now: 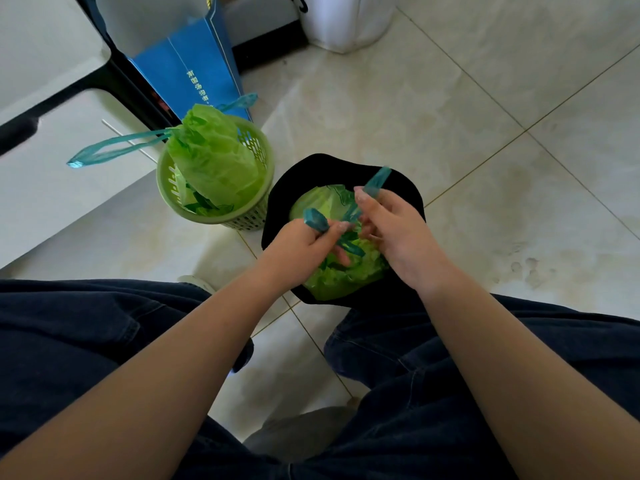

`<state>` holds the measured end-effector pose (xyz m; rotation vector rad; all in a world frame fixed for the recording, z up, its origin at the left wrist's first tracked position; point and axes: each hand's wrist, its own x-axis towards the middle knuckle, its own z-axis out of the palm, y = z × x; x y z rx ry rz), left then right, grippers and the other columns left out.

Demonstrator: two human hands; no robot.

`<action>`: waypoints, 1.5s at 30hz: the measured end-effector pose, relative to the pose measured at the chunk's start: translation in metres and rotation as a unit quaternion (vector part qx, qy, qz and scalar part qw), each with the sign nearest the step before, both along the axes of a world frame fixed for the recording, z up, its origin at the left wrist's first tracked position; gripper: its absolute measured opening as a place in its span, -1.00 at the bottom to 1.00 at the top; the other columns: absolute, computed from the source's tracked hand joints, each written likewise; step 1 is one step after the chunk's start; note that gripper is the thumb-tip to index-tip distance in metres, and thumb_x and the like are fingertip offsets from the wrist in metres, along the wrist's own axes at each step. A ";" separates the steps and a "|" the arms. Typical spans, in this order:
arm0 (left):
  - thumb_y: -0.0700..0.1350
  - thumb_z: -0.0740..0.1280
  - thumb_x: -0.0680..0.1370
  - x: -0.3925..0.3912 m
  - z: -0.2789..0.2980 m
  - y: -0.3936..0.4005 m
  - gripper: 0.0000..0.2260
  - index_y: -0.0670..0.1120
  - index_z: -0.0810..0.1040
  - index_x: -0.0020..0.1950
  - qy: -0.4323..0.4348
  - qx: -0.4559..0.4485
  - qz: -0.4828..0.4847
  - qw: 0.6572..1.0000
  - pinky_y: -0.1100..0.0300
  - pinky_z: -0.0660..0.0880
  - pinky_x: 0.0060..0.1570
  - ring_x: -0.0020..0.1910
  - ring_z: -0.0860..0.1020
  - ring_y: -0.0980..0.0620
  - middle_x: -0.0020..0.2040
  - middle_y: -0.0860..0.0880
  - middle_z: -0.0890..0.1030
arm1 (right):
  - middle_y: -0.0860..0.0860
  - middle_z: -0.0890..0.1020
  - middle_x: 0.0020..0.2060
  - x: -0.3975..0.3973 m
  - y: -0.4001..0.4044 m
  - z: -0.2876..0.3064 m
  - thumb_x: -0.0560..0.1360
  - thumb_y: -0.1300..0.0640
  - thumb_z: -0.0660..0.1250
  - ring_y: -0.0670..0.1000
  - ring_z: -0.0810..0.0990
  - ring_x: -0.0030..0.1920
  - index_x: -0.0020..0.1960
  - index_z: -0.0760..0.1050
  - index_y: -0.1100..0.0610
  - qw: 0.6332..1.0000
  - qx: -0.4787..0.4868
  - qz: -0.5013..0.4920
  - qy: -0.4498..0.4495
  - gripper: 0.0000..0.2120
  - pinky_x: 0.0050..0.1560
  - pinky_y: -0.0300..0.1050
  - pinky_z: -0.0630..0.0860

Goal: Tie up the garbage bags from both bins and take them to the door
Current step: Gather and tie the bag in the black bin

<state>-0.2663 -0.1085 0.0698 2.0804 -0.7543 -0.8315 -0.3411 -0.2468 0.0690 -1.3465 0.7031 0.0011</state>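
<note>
A black bin [311,174] stands on the tiled floor in front of me, with a green garbage bag [332,282] inside it. Both hands work its teal drawstrings over the bag's mouth. My left hand [301,247] pinches one teal loop [315,219]. My right hand [398,230] grips the other teal strap [375,183], which sticks up past the fingers. To the left, a light green perforated bin [256,216] holds a second green bag [214,161], gathered at the top, its long teal drawstring [114,150] trailing left.
A blue paper bag [197,64] leans behind the green bin. White cabinets with black trim [52,109] run along the left. A white container [346,22] stands at the top. My dark-trousered legs [86,341] fill the foreground.
</note>
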 end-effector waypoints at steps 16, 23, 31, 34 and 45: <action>-0.12 0.17 0.60 0.012 0.008 0.003 -0.81 -0.12 0.57 -0.04 0.354 -0.118 0.215 0.902 0.34 0.55 -0.20 -0.30 0.65 0.15 -0.26 0.02 0.66 | -0.18 0.58 -0.31 -0.021 0.007 -0.005 0.42 0.10 0.40 -0.26 0.53 -0.25 -0.16 0.59 -0.02 0.945 -0.256 0.200 0.029 -0.97 -0.22 -0.44 0.37; 0.00 0.21 0.55 0.027 0.007 0.027 -0.70 -0.10 0.62 0.13 -0.237 0.020 -0.094 0.967 0.05 0.49 0.12 0.15 0.54 -0.07 0.17 -0.12 0.59 | -0.06 0.66 -0.01 0.006 -0.001 0.004 0.54 0.10 0.23 -0.06 0.61 0.10 -0.02 0.58 -0.04 0.999 -0.006 -0.019 -0.034 -0.85 0.16 -0.09 0.49; -0.07 0.17 0.58 0.020 0.000 0.026 -0.67 -0.09 0.45 0.33 -0.262 -0.075 -0.139 0.952 -0.15 0.32 0.34 0.41 0.33 -0.10 0.42 -0.19 0.37 | 0.10 0.68 -0.02 0.023 0.001 0.003 0.55 0.13 0.21 0.03 0.64 0.03 0.09 0.60 0.13 0.987 0.086 0.122 0.051 -0.77 0.05 -0.09 0.53; -0.05 0.13 0.60 0.018 0.001 0.022 -0.66 -0.10 0.44 0.34 -0.258 -0.094 -0.146 0.950 -0.06 0.26 0.39 0.39 0.35 -0.08 0.41 -0.18 0.38 | 0.15 0.68 -0.04 0.022 0.001 0.003 0.51 0.21 0.25 0.11 0.63 0.08 0.04 0.61 0.17 0.980 0.083 0.175 0.050 -0.81 0.18 0.01 0.50; -0.04 0.12 0.61 0.005 -0.030 0.026 -0.67 -0.16 0.52 0.26 -0.248 -0.123 0.029 0.960 0.02 0.47 0.20 0.19 0.51 -0.09 0.30 -0.19 0.48 | 0.07 0.71 -0.16 0.013 0.003 -0.016 0.45 -0.05 0.34 0.13 0.66 -0.03 -0.23 0.68 -0.07 0.993 -0.059 0.043 0.090 -0.83 0.15 0.15 0.53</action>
